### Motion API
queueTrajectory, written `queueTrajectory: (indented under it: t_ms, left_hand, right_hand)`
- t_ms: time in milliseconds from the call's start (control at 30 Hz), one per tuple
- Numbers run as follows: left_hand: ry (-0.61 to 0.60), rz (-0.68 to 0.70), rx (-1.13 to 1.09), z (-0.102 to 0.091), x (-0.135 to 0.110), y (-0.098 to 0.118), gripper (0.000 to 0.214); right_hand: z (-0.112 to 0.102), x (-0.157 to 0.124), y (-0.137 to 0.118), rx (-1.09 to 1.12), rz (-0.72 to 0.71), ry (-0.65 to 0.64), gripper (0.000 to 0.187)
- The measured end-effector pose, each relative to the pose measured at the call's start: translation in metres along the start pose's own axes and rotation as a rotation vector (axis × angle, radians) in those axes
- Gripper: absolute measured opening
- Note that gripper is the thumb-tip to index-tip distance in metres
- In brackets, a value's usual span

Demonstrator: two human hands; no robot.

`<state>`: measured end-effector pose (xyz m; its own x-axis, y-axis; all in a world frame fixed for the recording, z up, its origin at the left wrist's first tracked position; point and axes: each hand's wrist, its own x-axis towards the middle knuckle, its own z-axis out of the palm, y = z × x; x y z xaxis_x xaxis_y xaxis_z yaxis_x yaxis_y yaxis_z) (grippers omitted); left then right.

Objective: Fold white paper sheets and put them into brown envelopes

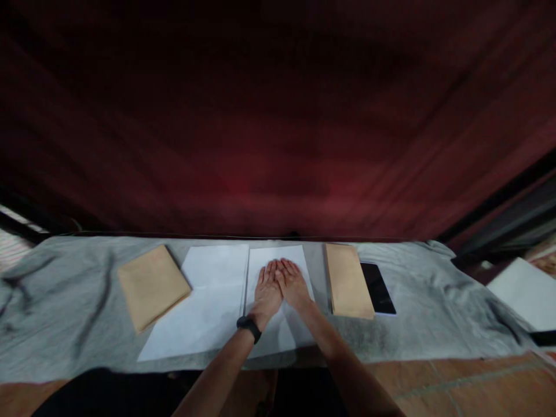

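Observation:
My left hand point(267, 289), with a black band on its wrist, lies flat on the right-hand white sheet of paper point(299, 258). Beside it and slightly overlapping it, my right hand point(293, 284) also lies flat, palm down, fingers stretched out. Neither hand grips anything; both press on the paper near its upper middle. To the left, another white sheet point(212, 301) is spread, a narrow gap or edge running between the two. The parts of the paper under my palms are hidden.
A grey cloth point(412, 289) covers the table. Brown paper envelopes or folded bags lie at left point(152, 284) and right point(347, 281). A dark-screened tablet or phone point(377, 289) is partly under the right stack. A dark red curtain-like surface point(278, 174) rises behind; a white panel point(527, 292) stands far right.

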<state>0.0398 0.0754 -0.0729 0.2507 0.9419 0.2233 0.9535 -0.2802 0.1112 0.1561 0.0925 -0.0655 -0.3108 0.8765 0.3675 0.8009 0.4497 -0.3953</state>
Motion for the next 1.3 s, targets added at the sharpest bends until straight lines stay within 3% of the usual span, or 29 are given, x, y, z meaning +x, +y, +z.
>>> queueTrajectory:
  t_ms: [233,367,500,600,767,900,1067,1200,1300]
  left_hand:
    - [0.12,-0.142,-0.017,0.005,0.02,-0.031,0.058]
    - [0.181,-0.205,-0.035,0.007,0.028,-0.045,0.058]
    - [0.213,-0.185,-0.05,0.007,0.026,-0.048,0.058]
    - [0.212,-0.13,-0.062,0.003,0.007,-0.039,0.056]
    - [0.228,-0.07,-0.035,-0.006,-0.061,-0.02,0.056]
    - [0.253,-0.067,-0.006,-0.009,-0.103,-0.028,0.058]
    - [0.282,-0.061,0.058,-0.015,-0.107,-0.039,0.059]
    - [0.286,0.007,0.081,-0.015,-0.103,-0.02,0.059]
    - [0.279,0.061,0.067,-0.01,-0.107,-0.001,0.056]
  right_hand:
    - [0.007,-0.01,0.023,-0.274,0.161,0.091,0.05]
    - [0.009,-0.022,0.023,-0.312,0.257,0.142,0.052]
    - [0.006,-0.029,0.023,-0.258,0.304,0.162,0.054]
    - [0.004,-0.03,0.023,-0.21,0.305,0.162,0.055]
    - [0.006,-0.032,0.025,-0.185,0.283,0.222,0.054]
    - [0.009,-0.034,0.027,-0.195,0.244,0.283,0.054]
    - [0.004,-0.032,0.026,-0.218,0.248,0.292,0.054]
    - [-0.001,-0.039,0.008,-0.174,0.211,0.211,0.052]
    - [-0.001,-0.057,-0.011,-0.117,0.09,0.094,0.05]
